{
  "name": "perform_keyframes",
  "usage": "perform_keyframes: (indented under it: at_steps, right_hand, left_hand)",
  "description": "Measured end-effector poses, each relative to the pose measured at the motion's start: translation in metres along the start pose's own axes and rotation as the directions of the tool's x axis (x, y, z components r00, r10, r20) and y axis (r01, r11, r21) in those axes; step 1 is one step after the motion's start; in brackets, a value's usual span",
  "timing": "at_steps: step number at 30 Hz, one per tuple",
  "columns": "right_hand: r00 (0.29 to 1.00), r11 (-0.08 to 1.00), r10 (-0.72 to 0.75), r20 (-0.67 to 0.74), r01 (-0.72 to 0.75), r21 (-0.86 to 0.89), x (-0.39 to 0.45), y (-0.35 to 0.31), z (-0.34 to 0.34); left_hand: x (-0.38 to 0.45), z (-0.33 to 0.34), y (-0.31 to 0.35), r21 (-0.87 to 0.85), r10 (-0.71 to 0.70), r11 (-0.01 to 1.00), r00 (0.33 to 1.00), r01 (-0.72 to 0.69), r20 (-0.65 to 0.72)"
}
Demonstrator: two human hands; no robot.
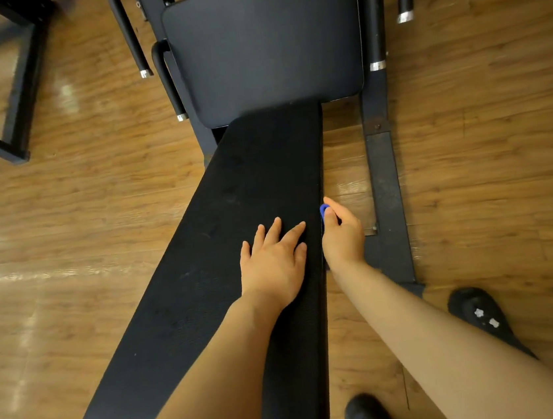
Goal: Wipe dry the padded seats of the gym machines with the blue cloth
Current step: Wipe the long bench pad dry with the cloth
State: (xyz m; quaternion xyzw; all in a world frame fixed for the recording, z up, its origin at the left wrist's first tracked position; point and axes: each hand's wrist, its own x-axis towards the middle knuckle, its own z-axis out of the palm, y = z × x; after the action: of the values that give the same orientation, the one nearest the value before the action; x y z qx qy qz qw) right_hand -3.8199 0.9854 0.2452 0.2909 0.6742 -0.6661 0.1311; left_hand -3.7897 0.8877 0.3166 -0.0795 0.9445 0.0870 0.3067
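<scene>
Long black padded seat (206,269) runs from near left toward far centre, meeting a second, squarer black pad (266,45) at its far end; both belong to one black-framed gym machine standing on a wood-plank floor (79,214). Left hand (274,264) lies flat on top of the long padded seat, near its right edge, palm down, fingers (275,230) straight and slightly spread, holding nothing. Right hand (341,233) sits just beside it at the right edge of the same seat, over the side face, fingers curled and thumb closed around the blue cloth (324,210). Only a small blue patch of cloth shows, between thumb and forefinger, touching or just beside the seat's right edge; the rest is hidden in the hand. Cannot tell how much of the cloth bears on the side face. Black handles with silver end caps (406,17) flank the far pad on both sides. A flat black frame bar (385,179) runs along the floor to the right of the seat. Another black frame (14,101) stands at far left. Two black shoes (480,313) with small pale charms on the floor at near right
</scene>
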Motion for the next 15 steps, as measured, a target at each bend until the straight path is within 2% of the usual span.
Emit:
perform_keyframes:
  at_steps: [5,15]
  right_hand:
    - [1.000,1.000,0.001,0.024,0.000,-0.012,-0.018,0.005,-0.008]
    - [0.993,0.994,-0.096,0.062,0.100,-0.053,-0.075,0.016,-0.031]
  left_hand:
    - [-0.023,0.003,-0.001,-0.002,0.011,1.000,1.000,-0.011,-0.016]
    - [-0.042,0.008,-0.002,-0.006,0.039,0.999,0.998,-0.040,-0.055]
